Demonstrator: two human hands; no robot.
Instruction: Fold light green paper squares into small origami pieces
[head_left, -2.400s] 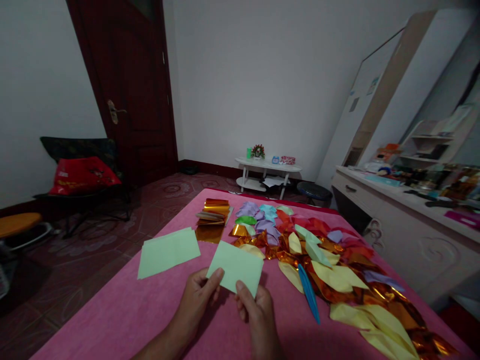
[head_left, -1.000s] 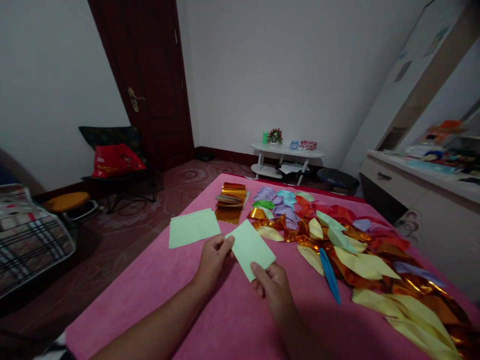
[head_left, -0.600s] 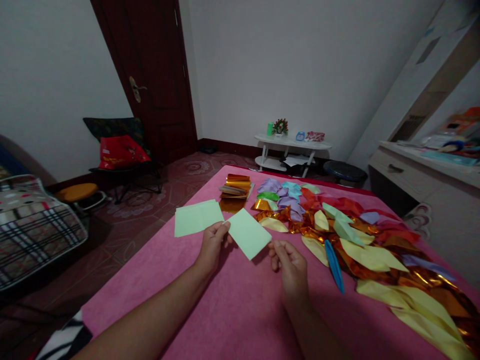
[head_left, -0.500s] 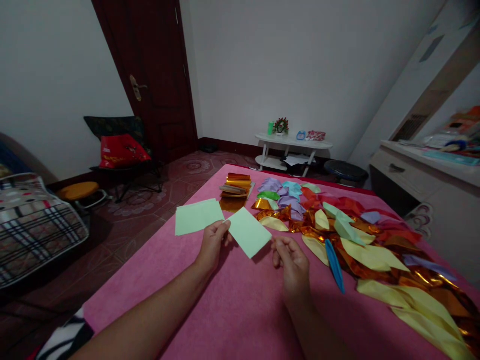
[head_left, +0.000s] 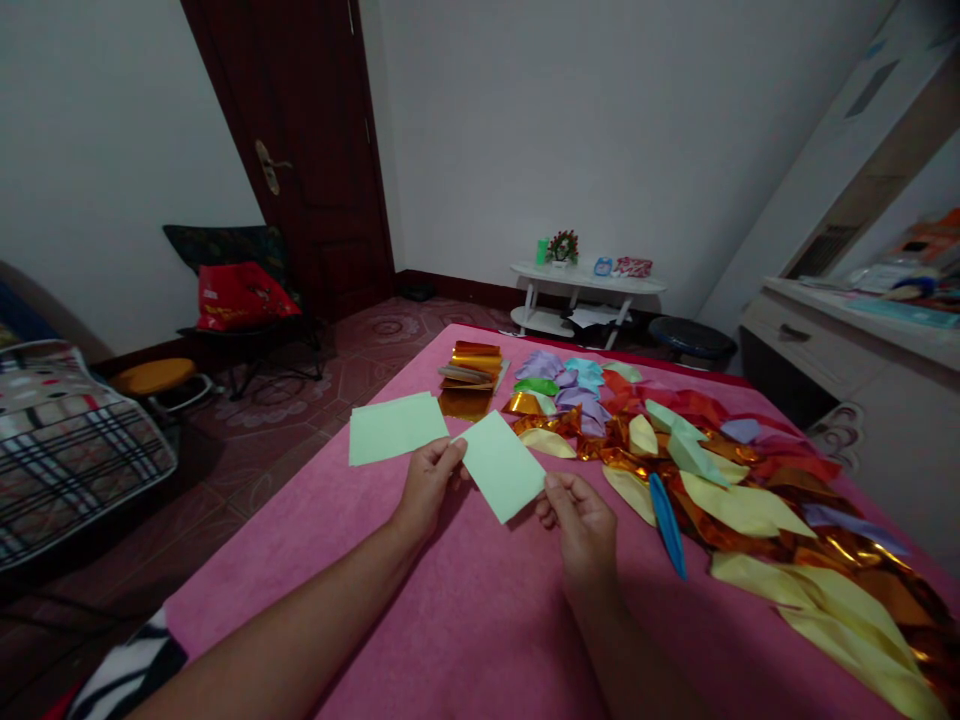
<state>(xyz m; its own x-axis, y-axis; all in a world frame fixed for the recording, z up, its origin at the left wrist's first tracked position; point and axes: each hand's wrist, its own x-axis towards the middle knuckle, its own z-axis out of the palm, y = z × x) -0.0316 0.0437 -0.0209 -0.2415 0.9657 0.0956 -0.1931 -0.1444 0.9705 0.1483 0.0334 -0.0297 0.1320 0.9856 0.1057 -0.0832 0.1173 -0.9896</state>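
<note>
One green sheet [head_left: 501, 468] is held up over the pink cloth [head_left: 465, 610], turned so its corners point up, down and to the sides. The left hand [head_left: 431, 482] pinches the left corner of the green sheet with its thumb and fingers. The right hand [head_left: 579, 515] pinches the right corner the same way. Just to the left of the green sheet, a green paper pile [head_left: 394, 428] lies flat on the pink cloth. Just behind the green sheet is a shiny gold stack [head_left: 469, 380], with some bits bent up. To the right of the green sheet, lots of folded papers [head_left: 746, 505] are spread out in yellow, purple, red, green and shiny gold. A thin blue paper [head_left: 667, 525] is on that side too, past the right hand. Far behind the green sheet, a white table [head_left: 592, 280] holds a little red and green plant [head_left: 562, 247]. Far off to the left of the green sheet, a red bag [head_left: 244, 297] sits on a dark chair [head_left: 225, 243].
</note>
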